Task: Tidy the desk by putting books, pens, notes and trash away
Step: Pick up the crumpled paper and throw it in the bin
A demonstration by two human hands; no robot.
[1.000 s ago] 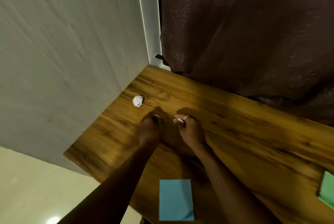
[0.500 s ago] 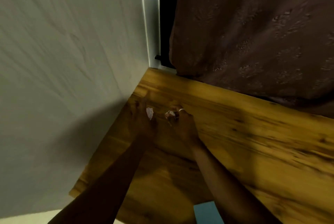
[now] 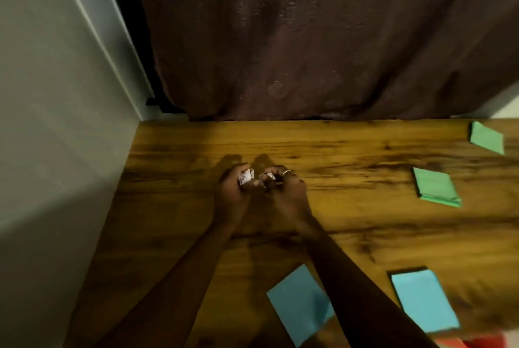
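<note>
Both my hands are side by side above the middle of the wooden desk. My left hand grips a crumpled white paper ball in its curled fingers. My right hand, with a ring on one finger, holds a second small crumpled paper ball. Two blue sticky-note pads lie near me: one blue pad partly under my right forearm, another blue pad to its right. Two green pads lie to the right, a nearer green pad and a far green pad.
A grey wall borders the desk's left edge. A dark brown curtain hangs along the back edge. Something red shows at the bottom right corner.
The paper ball that lay near the desk's left corner is now in my left hand. Both hands have drawn back toward the desk's middle and the view has swung right, showing more pads.
</note>
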